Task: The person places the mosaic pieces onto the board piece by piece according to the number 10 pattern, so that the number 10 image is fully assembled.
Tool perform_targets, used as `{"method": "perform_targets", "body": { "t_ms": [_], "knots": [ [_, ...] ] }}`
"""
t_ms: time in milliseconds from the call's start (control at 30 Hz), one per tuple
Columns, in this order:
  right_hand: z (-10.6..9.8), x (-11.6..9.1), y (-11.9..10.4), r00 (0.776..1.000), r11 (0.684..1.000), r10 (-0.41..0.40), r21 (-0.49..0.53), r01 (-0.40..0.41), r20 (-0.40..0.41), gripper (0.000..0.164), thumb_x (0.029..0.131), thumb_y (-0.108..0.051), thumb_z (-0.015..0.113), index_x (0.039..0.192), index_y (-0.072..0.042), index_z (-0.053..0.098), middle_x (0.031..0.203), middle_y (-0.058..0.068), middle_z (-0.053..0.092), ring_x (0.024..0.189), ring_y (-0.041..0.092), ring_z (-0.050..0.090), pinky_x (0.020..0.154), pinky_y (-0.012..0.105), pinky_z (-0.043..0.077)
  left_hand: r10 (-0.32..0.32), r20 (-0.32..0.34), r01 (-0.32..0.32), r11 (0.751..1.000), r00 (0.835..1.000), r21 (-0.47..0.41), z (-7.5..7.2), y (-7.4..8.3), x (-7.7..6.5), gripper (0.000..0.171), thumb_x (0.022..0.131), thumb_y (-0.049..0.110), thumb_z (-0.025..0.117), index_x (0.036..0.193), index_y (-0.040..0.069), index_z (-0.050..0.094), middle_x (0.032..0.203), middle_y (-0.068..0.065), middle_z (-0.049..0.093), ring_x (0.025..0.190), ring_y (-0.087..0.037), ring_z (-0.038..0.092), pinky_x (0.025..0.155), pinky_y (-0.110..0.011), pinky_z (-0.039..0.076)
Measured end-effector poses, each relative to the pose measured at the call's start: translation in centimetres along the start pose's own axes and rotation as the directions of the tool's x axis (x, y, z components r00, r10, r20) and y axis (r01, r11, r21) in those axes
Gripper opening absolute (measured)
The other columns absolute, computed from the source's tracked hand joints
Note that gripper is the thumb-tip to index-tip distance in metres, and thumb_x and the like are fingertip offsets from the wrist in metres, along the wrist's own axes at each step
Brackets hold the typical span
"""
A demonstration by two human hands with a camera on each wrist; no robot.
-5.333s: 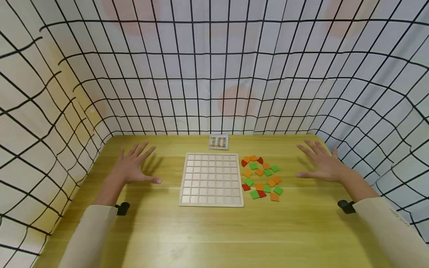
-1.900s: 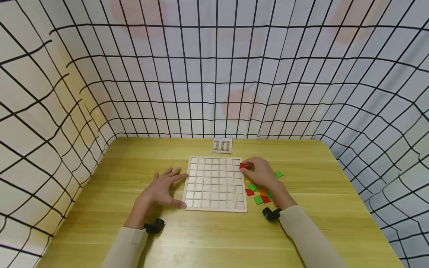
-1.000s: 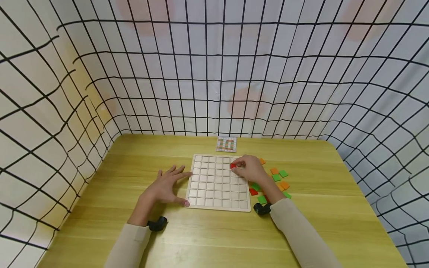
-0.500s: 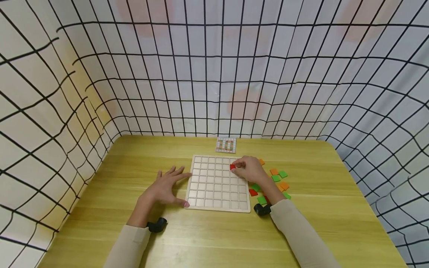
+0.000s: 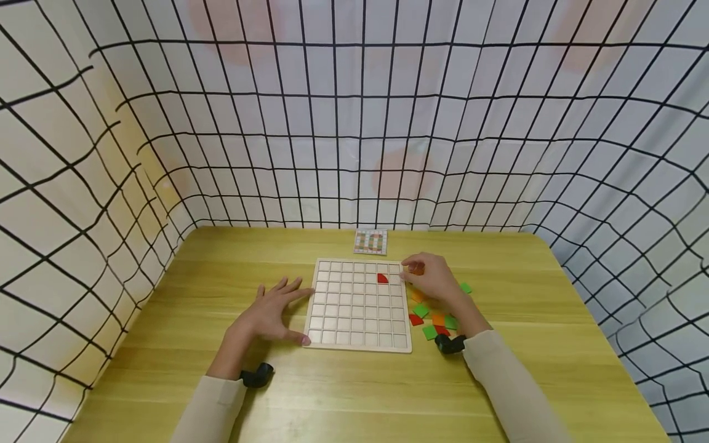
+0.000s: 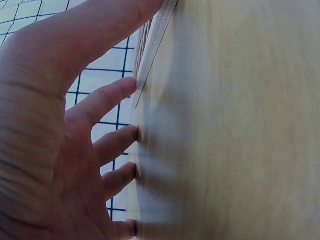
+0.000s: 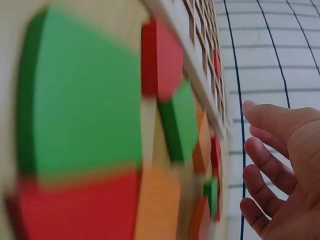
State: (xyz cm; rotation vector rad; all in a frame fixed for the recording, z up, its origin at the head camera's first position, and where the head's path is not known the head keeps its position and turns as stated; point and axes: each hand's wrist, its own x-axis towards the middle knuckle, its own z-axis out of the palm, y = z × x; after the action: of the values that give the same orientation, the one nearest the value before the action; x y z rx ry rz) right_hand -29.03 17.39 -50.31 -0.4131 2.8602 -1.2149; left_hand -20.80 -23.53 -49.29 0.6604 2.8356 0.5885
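A pale wooden grid board lies on the table, with a red quarter-round tile in a cell of its second row from the back. My left hand is spread at the board's left side, its thumb at the near left corner and index finger at the left edge. Beyond the board's right edge, my right hand hovers with loosely bent fingers and nothing between them. Loose green tiles, orange tiles and red tiles lie beneath and near it, partly hidden by that hand and forearm.
A small printed card with a coloured grid pattern lies behind the board. Black wire mesh before a white sheet rises around the back and sides of the wooden table. Each wrist carries a black camera.
My right hand has taken a red tile from the pile, set it in a board cell, let go and drawn back rightward. The left hand came in to the board's left edge and stayed there.
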Motion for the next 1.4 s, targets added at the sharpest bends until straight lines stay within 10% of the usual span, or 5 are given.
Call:
{"method": "perform_targets", "body": {
  "t_ms": [433, 1400],
  "knots": [
    [-3.4, -0.6, 4.3, 0.999, 0.989, -0.016, -0.149, 0.021, 0.034, 0.027, 0.105, -0.014, 0.059, 0.128, -0.007, 0.071, 0.12, 0.016, 0.062, 0.11, 0.036, 0.063, 0.095, 0.053, 0.054, 0.001, -0.002, -0.001, 1.0, 1.0, -0.014, 0.0, 0.1, 0.0, 0.11, 0.063, 0.072, 0.086, 0.157, 0.032, 0.045, 0.17, -0.013, 0.027, 0.158, -0.046, 0.016, 0.114, -0.084, 0.002],
    [-4.5, -1.1, 6.4, 0.989, 0.978, -0.059, -0.19, 0.085, 0.136, 0.032, 0.099, -0.027, 0.071, 0.123, -0.006, 0.069, 0.122, 0.015, 0.065, 0.114, 0.034, 0.06, 0.104, 0.057, 0.049, -0.009, -0.001, 0.009, 1.0, 1.0, -0.015, 0.2, -0.1, 0.0, 0.109, 0.063, 0.072, 0.086, 0.157, 0.035, 0.044, 0.17, -0.013, 0.026, 0.158, -0.047, 0.014, 0.115, -0.083, 0.0]
  ]
}}
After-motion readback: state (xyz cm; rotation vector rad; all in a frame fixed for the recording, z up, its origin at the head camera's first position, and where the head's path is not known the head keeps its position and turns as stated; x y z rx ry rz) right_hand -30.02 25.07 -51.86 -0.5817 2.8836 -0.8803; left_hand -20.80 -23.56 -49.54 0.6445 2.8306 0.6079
